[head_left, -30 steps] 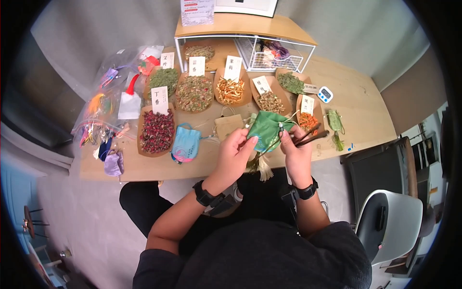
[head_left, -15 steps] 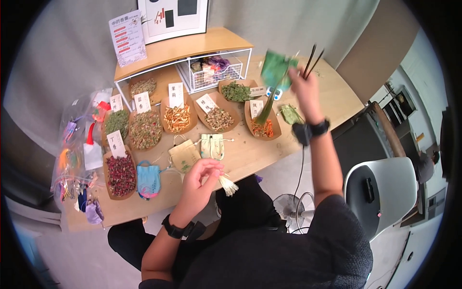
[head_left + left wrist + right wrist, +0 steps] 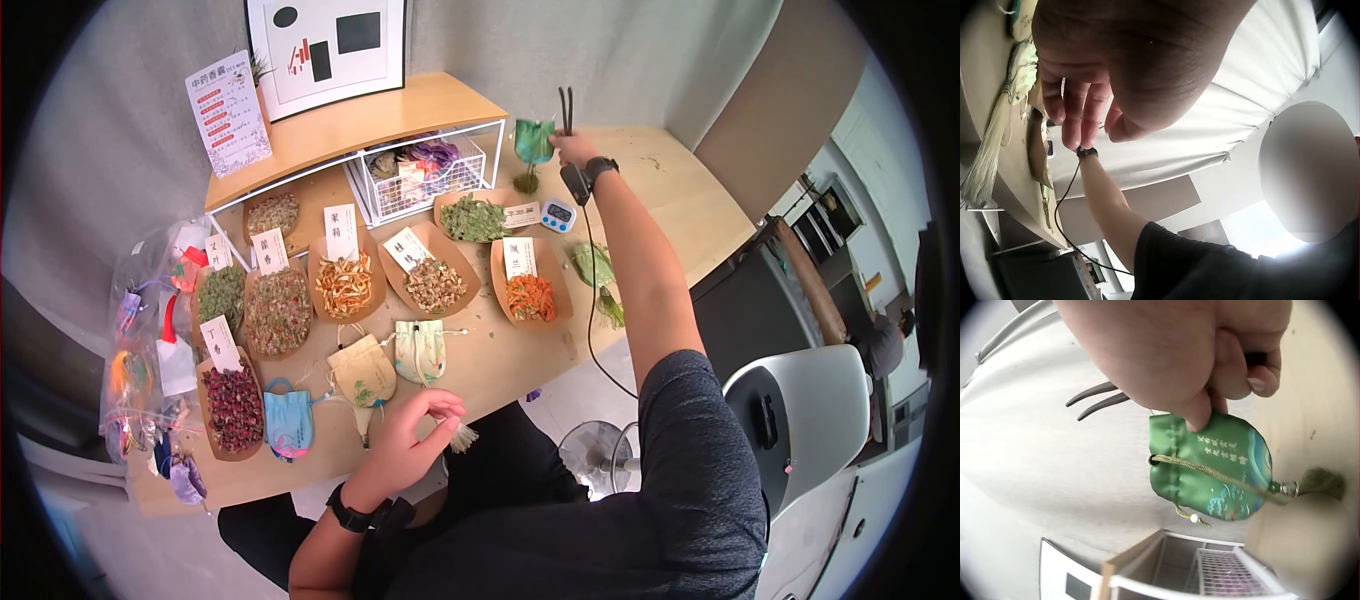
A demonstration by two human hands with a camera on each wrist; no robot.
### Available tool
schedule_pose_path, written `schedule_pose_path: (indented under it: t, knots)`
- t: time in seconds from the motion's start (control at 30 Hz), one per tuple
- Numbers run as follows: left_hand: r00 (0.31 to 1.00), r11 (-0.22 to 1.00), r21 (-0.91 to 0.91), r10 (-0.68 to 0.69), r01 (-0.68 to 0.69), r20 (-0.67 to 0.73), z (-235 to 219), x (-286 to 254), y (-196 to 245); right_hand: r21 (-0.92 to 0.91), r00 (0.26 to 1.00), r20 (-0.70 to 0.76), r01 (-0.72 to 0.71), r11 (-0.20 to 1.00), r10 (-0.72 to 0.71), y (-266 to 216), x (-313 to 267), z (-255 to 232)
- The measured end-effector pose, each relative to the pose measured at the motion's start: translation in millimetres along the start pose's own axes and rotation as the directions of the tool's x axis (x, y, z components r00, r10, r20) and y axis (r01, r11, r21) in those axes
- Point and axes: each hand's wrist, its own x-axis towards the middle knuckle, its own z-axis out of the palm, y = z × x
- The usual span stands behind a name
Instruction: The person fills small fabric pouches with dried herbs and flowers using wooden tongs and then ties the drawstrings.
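Over the far right of the table, my right hand [image 3: 575, 150] pinches a green drawstring pouch [image 3: 1210, 465] between thumb and fingers. Dark tweezers [image 3: 567, 108] are gripped in the same hand, their two tips sticking out past it. A gold cord crosses the pouch, and a dark green tassel [image 3: 1322, 481] hangs from its end. My left hand [image 3: 415, 430] hovers by the front edge, fingers loosely bent, with nothing in it. Near it lie a cream pouch [image 3: 418, 350] with a pale tassel [image 3: 988, 150] and a beige pouch [image 3: 362, 372].
Labelled paper trays hold rosebuds [image 3: 235, 410], orange bits [image 3: 532, 297], green leaves [image 3: 472, 218] and other dried herbs. A white timer [image 3: 558, 216] and light green pouch [image 3: 594, 264] sit right. A blue pouch [image 3: 288, 425] lies left. A wooden shelf [image 3: 440, 100] stands behind.
The right hand has carried the green pouch and tweezers from near the body to the far right. The left hand has let go of the pouch and stayed near the front edge.
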Motion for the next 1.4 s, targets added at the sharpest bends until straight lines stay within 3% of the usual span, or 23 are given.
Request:
schedule_pose_path:
  t: [0.13, 0.23, 0.33, 0.43, 0.47, 0.53, 0.6, 0.67, 0.73, 0.8, 0.87, 0.93, 0.97, 1.03, 1.07, 1.1, 1.17, 1.23, 1.33, 1.4]
  knots:
    - [1.000, 1.000, 0.015, 0.010, -0.009, -0.022, -5.9, -0.8, 3.6, -0.341, 0.993, 0.107, -0.011, 0.940, 0.051, 40.1, 26.0, 12.9]
    - [1.000, 1.000, 0.005, 0.019, -0.019, -0.016, -8.7, -2.3, 5.0, -0.420, 0.987, 0.117, -0.048, 0.906, 0.107, 44.3, 29.6, 13.2]
    - [0.999, 0.998, 0.030, 0.050, -0.049, -0.022, -11.2, -4.7, 10.5, -0.495, 0.990, -0.007, -0.124, 0.860, 0.139, 14.1, 13.5, -3.5]
    - [0.994, 0.989, 0.098, 0.108, -0.108, 0.007, -18.0, -7.3, 12.8, -0.199, 0.989, -0.127, 0.045, 0.979, -0.071, -19.3, -30.0, -13.2]
    - [0.995, 0.990, 0.092, 0.102, -0.104, 0.021, -20.7, -9.3, 13.2, -0.173, 0.995, -0.058, 0.074, 0.982, -0.085, -33.7, -45.4, -20.1]
    - [0.994, 0.992, 0.079, 0.093, -0.097, 0.049, -26.7, -10.2, 14.8, 0.052, 0.988, 0.053, 0.142, 0.989, -0.144, -81.4, -124.2, -6.6]
    - [0.994, 0.989, 0.117, 0.086, -0.093, 0.066, -33.6, -12.4, 20.0, 0.173, 0.964, 0.205, 0.133, 0.976, -0.168, -109.0, -190.1, 13.4]
    - [0.993, 0.981, 0.167, 0.081, -0.095, 0.088, -43.4, -17.5, 24.4, 0.245, 0.920, 0.317, 0.156, 0.957, -0.231, -109.2, -233.8, 37.8]
    - [0.990, 0.968, 0.228, 0.078, -0.104, 0.117, -53.2, -22.7, 28.0, 0.254, 0.883, 0.330, 0.258, 0.932, -0.335, -117.7, -293.4, 81.7]
    - [0.995, 0.940, 0.333, 0.048, -0.074, 0.087, -69.6, -28.5, 32.6, 0.197, 0.838, 0.460, 0.227, 0.954, -0.295, -122.9, -339.0, 118.2]
    - [0.999, 0.901, 0.432, 0.042, -0.045, 0.017, -89.4, -36.3, 35.4, 0.281, 0.677, 0.638, 0.239, 0.929, -0.367, -126.8, -367.0, 157.5]
    - [0.978, 0.900, 0.427, 0.007, 0.085, -0.209, -113.0, -48.8, 63.9, 0.234, 0.558, 0.752, 0.273, 0.933, -0.351, -129.7, -371.9, 193.5]
    - [0.949, 0.901, 0.417, 0.019, 0.120, -0.314, -128.2, -56.8, 73.0, 0.113, 0.539, 0.732, 0.506, 0.855, -0.416, -133.2, -370.6, 210.4]
    - [0.810, 0.862, 0.477, 0.151, 0.172, -0.566, -164.6, -75.4, 67.9, 0.068, 0.464, 0.739, 0.670, 0.740, -0.489, -156.8, -375.8, 232.1]
    - [0.703, 0.787, 0.576, 0.280, 0.222, -0.654, -180.1, -86.3, 68.9, 0.044, 0.424, 0.741, 0.742, 0.669, -0.520, -171.2, -380.0, 240.8]
    - [0.631, 0.759, 0.587, 0.315, 0.281, -0.709, -195.9, -97.8, 71.1, 0.071, 0.438, 0.733, 0.712, 0.698, -0.521, -184.7, -384.9, 249.1]
    - [0.487, 0.591, 0.567, 0.311, 0.574, -0.816, -222.9, -124.5, 70.9, 0.107, 0.417, 0.707, 0.735, 0.669, -0.571, -204.9, -390.0, 263.4]
    - [0.391, 0.432, 0.478, 0.278, 0.765, -0.877, -247.1, -162.3, 62.8, 0.137, 0.372, 0.693, 0.773, 0.620, -0.617, -227.0, -394.3, 274.1]
    - [0.266, 0.330, 0.326, 0.213, 0.886, -0.940, -276.4, -213.1, 52.2, 0.128, 0.361, 0.721, 0.770, 0.625, -0.592, -253.0, -407.1, 280.8]
    - [0.215, 0.361, 0.220, 0.054, 0.906, -0.975, -284.8, -227.7, 48.7, 0.165, 0.339, 0.741, 0.745, 0.646, -0.580, -260.0, -414.6, 284.0]
